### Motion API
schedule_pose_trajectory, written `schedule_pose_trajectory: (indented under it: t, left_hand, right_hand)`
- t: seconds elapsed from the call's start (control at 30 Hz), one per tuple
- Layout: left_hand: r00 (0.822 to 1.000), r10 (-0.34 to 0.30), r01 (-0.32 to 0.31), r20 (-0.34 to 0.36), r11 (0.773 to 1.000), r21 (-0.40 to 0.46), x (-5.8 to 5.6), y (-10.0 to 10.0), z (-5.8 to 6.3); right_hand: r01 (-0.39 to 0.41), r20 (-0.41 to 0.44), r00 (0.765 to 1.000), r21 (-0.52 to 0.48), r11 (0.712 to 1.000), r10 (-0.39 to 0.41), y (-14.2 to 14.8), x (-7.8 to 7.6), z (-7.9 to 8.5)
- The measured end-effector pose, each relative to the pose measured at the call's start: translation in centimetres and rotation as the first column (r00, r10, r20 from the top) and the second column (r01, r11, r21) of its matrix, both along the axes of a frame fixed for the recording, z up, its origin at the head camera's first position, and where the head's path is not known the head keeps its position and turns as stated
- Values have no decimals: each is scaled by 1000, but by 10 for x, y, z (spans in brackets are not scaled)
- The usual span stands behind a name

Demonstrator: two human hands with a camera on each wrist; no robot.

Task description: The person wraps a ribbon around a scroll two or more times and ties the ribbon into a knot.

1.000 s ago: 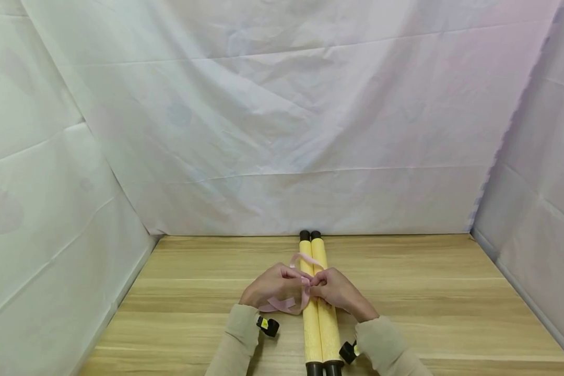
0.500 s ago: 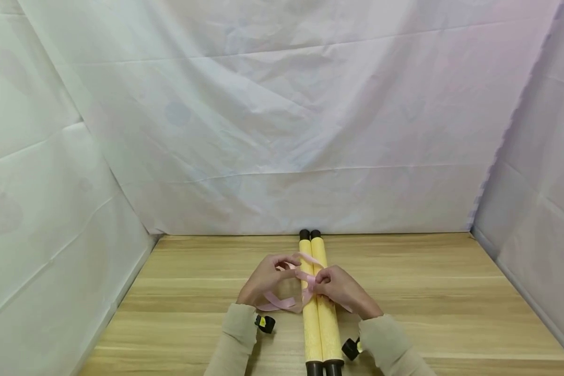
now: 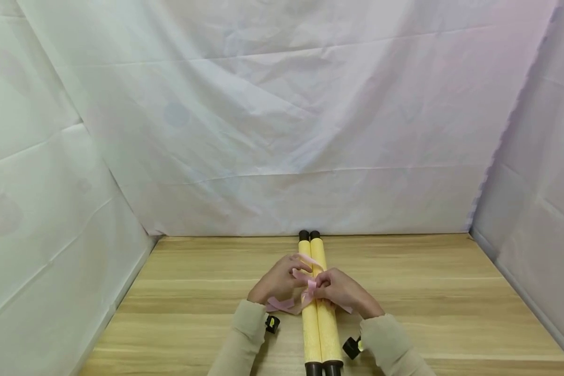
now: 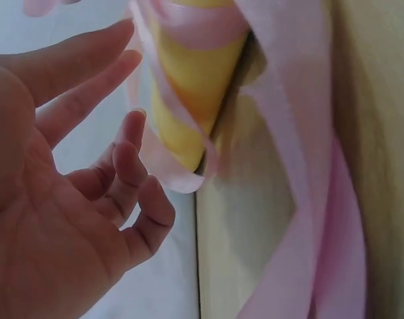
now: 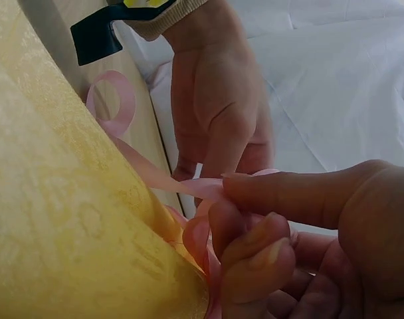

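Note:
Two yellow rolled scrolls [image 3: 312, 329] with black end knobs lie side by side on the table, pointing away from me. A pink ribbon [image 3: 308, 295] loops round their middle, with loose ends on both sides. My right hand [image 3: 340, 290] pinches the ribbon [image 5: 205, 188] between thumb and fingers, just above the scrolls. Close on the left is my left hand [image 3: 279, 279], thumb and index stretched toward the ribbon. In the left wrist view, this left hand [image 4: 76, 159] has its other fingers loosely bent, and nothing shows gripped between the fingertips.
The wood-grain table [image 3: 192, 292] runs back to a white cloth wall [image 3: 282, 130]. More white cloth stands at the left [image 3: 42, 219] and right [image 3: 536, 183]. A small black wrist camera [image 3: 272, 324] sits at the left cuff, another camera [image 3: 351, 347] at the right.
My left hand drew back from the ribbon to the left, then came back rightward toward it. The right hand keeps its pinch nearly in place. The scrolls stay put.

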State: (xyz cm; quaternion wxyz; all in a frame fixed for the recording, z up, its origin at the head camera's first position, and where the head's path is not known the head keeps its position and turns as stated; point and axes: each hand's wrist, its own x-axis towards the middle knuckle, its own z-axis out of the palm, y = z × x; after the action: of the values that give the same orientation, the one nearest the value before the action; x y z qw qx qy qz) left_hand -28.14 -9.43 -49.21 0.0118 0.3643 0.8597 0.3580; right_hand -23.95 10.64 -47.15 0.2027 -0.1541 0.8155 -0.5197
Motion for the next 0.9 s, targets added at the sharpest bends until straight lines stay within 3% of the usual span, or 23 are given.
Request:
schedule_pose_trajectory:
  t: [0.13,0.37,0.53,0.67,0.77,0.9]
  left_hand:
    - [999,-12,10,-39,999,-43,0,2,-4]
    - [998,47,-47,-43,999,1,1,2,-9]
    - [986,146,-148,81,989,22,1,2,-5]
    - [954,218,-238,204,968,84,2,-1,0]
    - [948,194,-242,252,954,175,1,-5,7]
    - [951,105,-196,290,933,303,5,-8,24]
  right_hand:
    - [-6,21,1000,-20,1000,6,0,0,-2]
    - [-23,-26,999,18,1000,23,1,-1,-2]
    - [-15,-54,998,31,999,17,4,0,1]
    - [-11,-73,997,41,999,14,6,0,4]
    - [-4,-64,998,45,999,7,8,-2,5]
    - [20,-36,999,44,999,-19,12,-3,9]
